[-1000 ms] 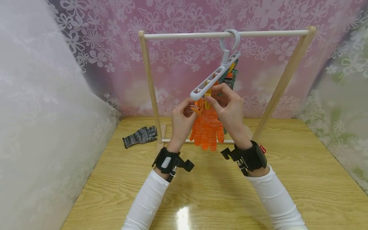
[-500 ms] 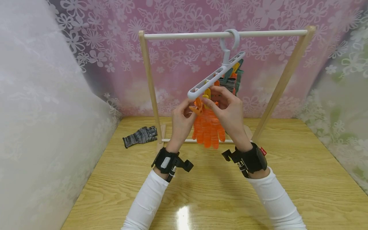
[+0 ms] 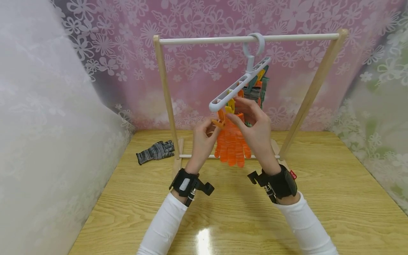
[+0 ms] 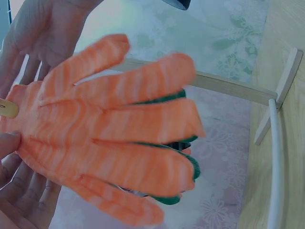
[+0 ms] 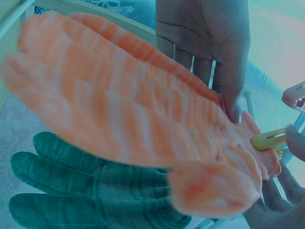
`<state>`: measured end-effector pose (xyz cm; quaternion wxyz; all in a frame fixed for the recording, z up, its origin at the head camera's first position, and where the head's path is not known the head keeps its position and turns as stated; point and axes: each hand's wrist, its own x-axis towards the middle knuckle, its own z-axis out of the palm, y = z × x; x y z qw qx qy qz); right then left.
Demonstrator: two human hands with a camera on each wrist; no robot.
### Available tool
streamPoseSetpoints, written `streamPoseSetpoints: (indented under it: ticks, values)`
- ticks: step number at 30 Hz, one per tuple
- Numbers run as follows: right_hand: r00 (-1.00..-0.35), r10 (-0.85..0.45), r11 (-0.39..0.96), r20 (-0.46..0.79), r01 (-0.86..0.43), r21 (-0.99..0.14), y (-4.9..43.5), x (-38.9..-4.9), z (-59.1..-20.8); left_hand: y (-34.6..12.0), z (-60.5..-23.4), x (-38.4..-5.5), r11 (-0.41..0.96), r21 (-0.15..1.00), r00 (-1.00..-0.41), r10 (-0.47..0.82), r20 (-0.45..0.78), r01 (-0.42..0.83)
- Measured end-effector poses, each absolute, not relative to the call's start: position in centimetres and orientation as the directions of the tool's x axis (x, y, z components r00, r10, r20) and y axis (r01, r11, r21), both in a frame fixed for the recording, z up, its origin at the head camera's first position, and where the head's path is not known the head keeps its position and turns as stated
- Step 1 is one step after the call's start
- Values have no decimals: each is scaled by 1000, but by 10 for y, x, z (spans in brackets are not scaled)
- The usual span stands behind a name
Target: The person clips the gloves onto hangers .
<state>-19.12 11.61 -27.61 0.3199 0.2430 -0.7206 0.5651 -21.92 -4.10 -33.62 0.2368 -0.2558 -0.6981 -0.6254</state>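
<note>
Orange glove fabric [image 3: 232,141] is pinched by the left hand [image 3: 203,140]; the right hand [image 3: 258,130] apparently grips a yellow clip [image 5: 265,140].

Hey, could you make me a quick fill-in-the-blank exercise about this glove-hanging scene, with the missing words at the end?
1. In the right wrist view, the clip at the cuff of the orange glove is coloured ____.
2. The glove filling the lower left of the right wrist view is coloured ____.
3. In the head view, the gray glove lies on the table by the ____ post.
4. The hanger hooks over a rod coloured ____.

Missing words: yellow; green; left; white.
</note>
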Motion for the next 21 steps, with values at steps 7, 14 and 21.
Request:
streamPoseSetpoints:
  ticks: [7,14,21]
  values:
    - [-504,109,216,857,-829,-516,112,-178,-277,-40,-343,-218,62,771,-774,71,630,634]
    - [-439,19,298,899,-855,-424,99,-169,-278,-41,-345,-218,109,779,-787,68,614,617]
    - [-457,-62,455,887,-804,-383,86,-171,-282,-41,-352,-216,179,773,-792,81,605,609]
